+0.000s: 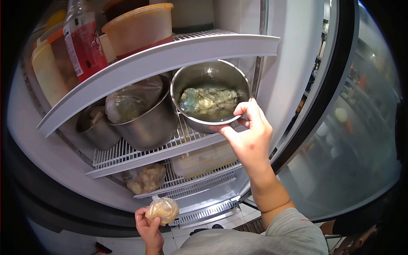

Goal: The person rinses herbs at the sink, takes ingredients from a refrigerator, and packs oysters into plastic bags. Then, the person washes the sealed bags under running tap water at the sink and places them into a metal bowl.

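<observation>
My right hand (253, 136) grips the near rim of a round metal pot (199, 125), which tilts toward me on the middle wire shelf (127, 156). Inside the pot, a pale, lumpy bundle (209, 100) that looks wrapped in plastic lies in cloudy liquid. Lower down, in front of the fridge, my left hand (151, 227) is closed on a small knotted plastic bag (162, 211) with beige contents. What fills that bag exactly I cannot make out.
Left of the pot stand a larger metal pot (146, 131) with plastic in it and a smaller one (98, 131). An orange-rimmed tub (138, 32) and a red bottle (85, 46) occupy the upper shelf. More bagged food (146, 177) lies below. The glass door (340, 140) stands open at right.
</observation>
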`<state>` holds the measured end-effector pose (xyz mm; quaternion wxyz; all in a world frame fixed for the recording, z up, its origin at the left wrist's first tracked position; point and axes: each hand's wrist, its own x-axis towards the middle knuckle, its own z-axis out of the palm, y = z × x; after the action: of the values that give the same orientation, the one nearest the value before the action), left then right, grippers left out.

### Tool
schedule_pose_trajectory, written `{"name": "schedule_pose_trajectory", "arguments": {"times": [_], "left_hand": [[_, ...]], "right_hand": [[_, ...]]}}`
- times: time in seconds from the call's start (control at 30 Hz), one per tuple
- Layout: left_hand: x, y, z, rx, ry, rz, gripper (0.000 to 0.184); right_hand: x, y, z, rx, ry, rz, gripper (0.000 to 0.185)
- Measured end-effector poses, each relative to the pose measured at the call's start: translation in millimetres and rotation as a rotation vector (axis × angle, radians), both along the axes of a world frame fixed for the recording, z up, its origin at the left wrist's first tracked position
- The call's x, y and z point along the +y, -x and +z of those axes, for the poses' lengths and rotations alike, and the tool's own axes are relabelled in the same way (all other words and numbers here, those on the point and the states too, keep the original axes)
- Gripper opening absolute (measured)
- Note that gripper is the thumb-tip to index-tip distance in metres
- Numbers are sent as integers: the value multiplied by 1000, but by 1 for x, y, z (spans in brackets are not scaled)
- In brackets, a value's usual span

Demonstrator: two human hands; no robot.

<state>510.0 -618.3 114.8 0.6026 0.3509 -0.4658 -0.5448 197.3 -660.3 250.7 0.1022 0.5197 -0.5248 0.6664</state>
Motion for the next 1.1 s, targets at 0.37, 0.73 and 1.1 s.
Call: {"name": "schedule_pose_trajectory", "arguments": {"times": [0.37,0.73,1.1], "left_hand": [[-7,9,1,24,14,-63,41],[-103,9,97,160,545,-274,22],[-133,41,178,-1054,553,326,60]], "right_hand": [[6,-4,6,93,-54,-125,41],[-22,0,47,-35,-64,-218,54],[99,-57,34,-122,39,-137,47]]}}
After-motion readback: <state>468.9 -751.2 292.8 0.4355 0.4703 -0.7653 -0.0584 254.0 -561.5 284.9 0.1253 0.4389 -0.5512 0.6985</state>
